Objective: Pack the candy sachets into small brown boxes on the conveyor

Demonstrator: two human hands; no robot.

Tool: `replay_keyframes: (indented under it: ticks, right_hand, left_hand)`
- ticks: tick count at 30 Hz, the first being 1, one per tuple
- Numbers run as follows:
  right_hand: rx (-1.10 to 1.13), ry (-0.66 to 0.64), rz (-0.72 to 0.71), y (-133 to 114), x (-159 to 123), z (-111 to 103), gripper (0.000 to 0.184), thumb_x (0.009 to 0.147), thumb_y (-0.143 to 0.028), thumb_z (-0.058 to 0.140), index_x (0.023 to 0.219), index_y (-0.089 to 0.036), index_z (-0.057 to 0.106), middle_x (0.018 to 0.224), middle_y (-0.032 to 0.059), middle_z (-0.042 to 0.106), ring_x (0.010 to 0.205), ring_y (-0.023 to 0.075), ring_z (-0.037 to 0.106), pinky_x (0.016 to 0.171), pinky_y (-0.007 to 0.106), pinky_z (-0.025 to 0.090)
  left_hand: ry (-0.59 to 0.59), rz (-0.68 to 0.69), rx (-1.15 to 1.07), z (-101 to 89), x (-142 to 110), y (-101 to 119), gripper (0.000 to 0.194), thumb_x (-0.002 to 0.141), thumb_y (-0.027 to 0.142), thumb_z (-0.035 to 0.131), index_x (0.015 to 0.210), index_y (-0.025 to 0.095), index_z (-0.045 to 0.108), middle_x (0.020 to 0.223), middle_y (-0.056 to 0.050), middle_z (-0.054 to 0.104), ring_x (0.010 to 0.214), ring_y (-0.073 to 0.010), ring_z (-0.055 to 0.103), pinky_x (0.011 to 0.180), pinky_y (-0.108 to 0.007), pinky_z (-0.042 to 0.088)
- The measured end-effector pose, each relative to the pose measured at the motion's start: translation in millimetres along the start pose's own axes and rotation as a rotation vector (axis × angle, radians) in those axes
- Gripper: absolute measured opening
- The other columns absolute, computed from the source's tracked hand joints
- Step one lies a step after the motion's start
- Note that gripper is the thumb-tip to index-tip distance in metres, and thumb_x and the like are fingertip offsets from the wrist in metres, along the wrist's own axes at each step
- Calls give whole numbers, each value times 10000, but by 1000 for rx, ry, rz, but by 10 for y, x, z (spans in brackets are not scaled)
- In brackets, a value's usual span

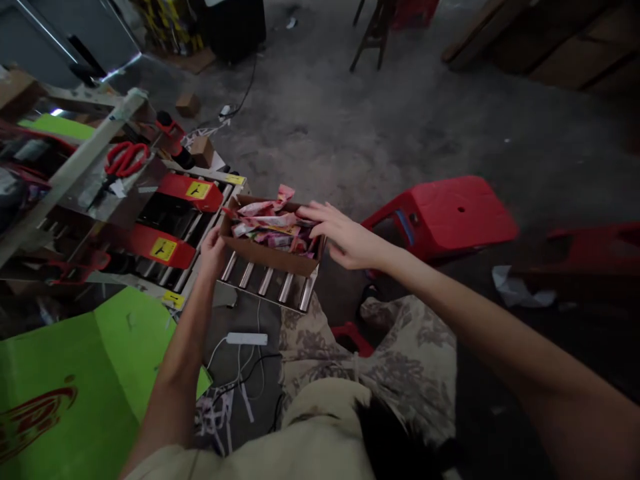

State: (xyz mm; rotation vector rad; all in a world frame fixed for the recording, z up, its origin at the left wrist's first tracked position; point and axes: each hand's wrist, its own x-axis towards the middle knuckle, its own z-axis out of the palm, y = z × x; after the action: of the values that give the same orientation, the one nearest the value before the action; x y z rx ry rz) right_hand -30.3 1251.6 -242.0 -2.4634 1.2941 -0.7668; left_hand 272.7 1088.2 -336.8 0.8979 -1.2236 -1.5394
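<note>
An open brown cardboard box (pixel 273 255) rests on the metal rollers (pixel 265 281) of a short conveyor. Pink and red wrapped packets (pixel 273 223) fill it, some sticking up above the rim. My left hand (pixel 213 250) is closed on the box's left end, thumb near the rim. At the opposite end my right hand (pixel 340 233) reaches over the edge, its fingers stretched out on top of the packets. Its fingertips touch the packets or the rim; which one I cannot tell.
Left of the box stands a machine with red guides (pixel 160 248) and red-handled scissors (pixel 127 160) on top. A green board (pixel 95 367) lies at lower left. A white power strip (pixel 247 339) with cables is below. A red stool (pixel 450 217) stands right.
</note>
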Motion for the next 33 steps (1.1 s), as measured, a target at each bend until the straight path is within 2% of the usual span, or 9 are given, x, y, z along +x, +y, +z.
replay_keyframes:
  ticks: [3, 8, 11, 14, 18, 21, 24, 29, 33]
  right_hand:
    - [127, 87, 70, -27, 169, 101, 578, 971, -350, 477, 1520, -221, 354, 1675, 75, 52, 1555, 248, 55, 1260, 534, 162]
    - [325, -395, 97, 173, 591, 499, 586, 1015, -535, 377, 1503, -216, 438, 1625, 53, 266, 1533, 221, 189, 1282, 450, 137]
    - [380, -460, 209, 259, 639, 714, 596, 1018, -573, 332, 1475, -222, 484, 1600, 50, 329, 1513, 221, 257, 1272, 449, 189]
    - [358, -335, 163, 226, 526, 815, 497, 1027, -474, 373, 1404, -216, 566, 1542, 69, 435, 1479, 226, 338, 1247, 486, 247]
    - [329, 104, 76, 89, 302, 757, 331, 1000, -356, 453, 1153, -224, 715, 1352, 70, 630, 1333, 200, 529, 1144, 422, 431]
    - [88, 374, 248, 35, 215, 609, 317, 968, -344, 506, 1215, -253, 681, 1348, 75, 625, 1296, 250, 549, 1123, 493, 441]
    - [-137, 348, 457, 59, 218, 457, 519, 951, -348, 523, 1453, -215, 501, 1426, 122, 556, 1345, 319, 485, 1156, 579, 370]
    - [-81, 155, 470, 87, 225, 341, 543, 986, -358, 461, 1491, -159, 442, 1396, 105, 588, 1223, 258, 588, 1009, 425, 530]
    - [-152, 168, 492, -18, 233, 470, 566, 949, -280, 531, 1487, -128, 447, 1480, 113, 512, 1262, 283, 558, 1066, 442, 490]
  left_hand:
    - [-161, 95, 96, -69, 156, 289, 433, 631, 392, 845, 1000, 206, 715, 778, 6, 616, 630, -104, 538, 558, -202, 439]
    - [-587, 27, 453, 79, 315, 702, 347, 749, 463, 751, 937, 184, 669, 655, 30, 491, 565, -99, 450, 533, -217, 357]
    - [-940, -32, 805, 322, 371, 855, 443, 778, 580, 699, 967, 182, 646, 660, 32, 489, 598, -113, 458, 568, -227, 343]
    - [-1184, -65, 1124, 573, 455, 931, 630, 672, 676, 742, 1046, 184, 615, 705, 26, 540, 619, -130, 492, 564, -235, 330]
    - [-1317, -166, 1288, 771, 592, 936, 706, 601, 687, 769, 1056, 178, 589, 806, -20, 638, 660, -161, 563, 578, -249, 364]
    - [-1330, -164, 1285, 825, 679, 892, 627, 650, 702, 717, 983, 179, 621, 836, -37, 667, 671, -166, 578, 593, -254, 375]
    - [-1280, -84, 1335, 832, 695, 801, 557, 751, 721, 620, 910, 189, 660, 792, -35, 664, 676, -176, 585, 606, -264, 377]
    - [-757, 357, 1644, 720, 435, 485, 483, 819, 655, 635, 895, 181, 693, 852, -109, 676, 876, -287, 628, 797, -380, 441]
    - [-415, 614, 1378, 716, 49, 235, 520, 974, 550, 407, 1251, 157, 605, 1229, -180, 635, 1190, -300, 546, 1054, -455, 371]
